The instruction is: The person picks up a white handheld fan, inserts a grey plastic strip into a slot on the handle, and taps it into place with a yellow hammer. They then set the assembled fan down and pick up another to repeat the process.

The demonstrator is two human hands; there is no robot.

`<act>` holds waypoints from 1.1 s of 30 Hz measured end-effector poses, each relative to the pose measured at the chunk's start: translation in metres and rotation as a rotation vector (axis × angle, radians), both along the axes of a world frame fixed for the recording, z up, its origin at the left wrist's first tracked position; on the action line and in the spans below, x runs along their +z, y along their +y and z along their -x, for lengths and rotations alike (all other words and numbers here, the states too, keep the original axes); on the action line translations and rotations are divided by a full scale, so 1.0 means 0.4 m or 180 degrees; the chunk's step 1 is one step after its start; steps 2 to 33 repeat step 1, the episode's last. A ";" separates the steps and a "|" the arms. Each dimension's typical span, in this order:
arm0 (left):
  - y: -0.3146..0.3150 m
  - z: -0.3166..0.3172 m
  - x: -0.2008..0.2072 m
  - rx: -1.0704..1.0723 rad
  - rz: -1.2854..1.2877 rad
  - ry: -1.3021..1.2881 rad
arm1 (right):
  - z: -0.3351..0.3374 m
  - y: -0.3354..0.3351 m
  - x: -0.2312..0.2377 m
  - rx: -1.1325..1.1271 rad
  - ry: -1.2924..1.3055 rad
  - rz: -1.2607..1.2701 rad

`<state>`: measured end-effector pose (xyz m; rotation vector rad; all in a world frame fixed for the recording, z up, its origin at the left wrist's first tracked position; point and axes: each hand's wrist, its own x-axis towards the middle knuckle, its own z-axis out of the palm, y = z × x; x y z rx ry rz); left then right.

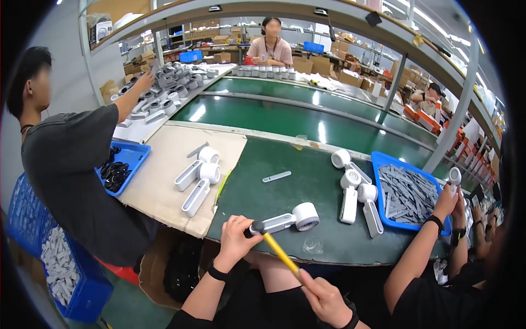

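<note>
On the green mat at the table's near edge lies a white and grey device with a round grilled head and a long handle, like a handheld fan. My left hand is closed round the end of that handle. My right hand grips a hammer with a yellow shaft and a black head. The hammer head is right at the handle's end beside my left fingers; whether it touches is unclear. Farther off on the mat rests a loose grey strip.
Similar devices lie on cardboard at left and on the mat at right. A blue tray holds grey strips; another blue tray holds black parts. A co-worker stands left; another person's hands work at right. Beyond runs a green conveyor.
</note>
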<state>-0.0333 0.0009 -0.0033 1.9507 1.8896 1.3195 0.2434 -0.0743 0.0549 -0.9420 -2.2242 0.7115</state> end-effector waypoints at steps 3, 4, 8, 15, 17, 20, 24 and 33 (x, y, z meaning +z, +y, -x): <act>-0.001 -0.003 0.004 -0.0005 0.0066 0.0017 | -0.002 -0.001 -0.014 0.0019 -0.0209 0.0052; -0.001 -0.003 0.004 -0.0005 0.0066 0.0017 | -0.002 -0.001 -0.014 0.0019 -0.0209 0.0052; -0.001 -0.003 0.004 -0.0005 0.0066 0.0017 | -0.002 -0.001 -0.014 0.0019 -0.0209 0.0052; -0.001 -0.003 0.004 -0.0005 0.0066 0.0017 | -0.002 -0.001 -0.014 0.0019 -0.0209 0.0052; -0.001 -0.003 0.004 -0.0005 0.0066 0.0017 | -0.002 -0.001 -0.014 0.0019 -0.0209 0.0052; -0.001 -0.003 0.004 -0.0005 0.0066 0.0017 | -0.002 -0.001 -0.014 0.0019 -0.0209 0.0052; -0.001 -0.003 0.004 -0.0005 0.0066 0.0017 | -0.002 -0.001 -0.014 0.0019 -0.0209 0.0052; -0.001 -0.003 0.004 -0.0005 0.0066 0.0017 | -0.002 -0.001 -0.014 0.0019 -0.0209 0.0052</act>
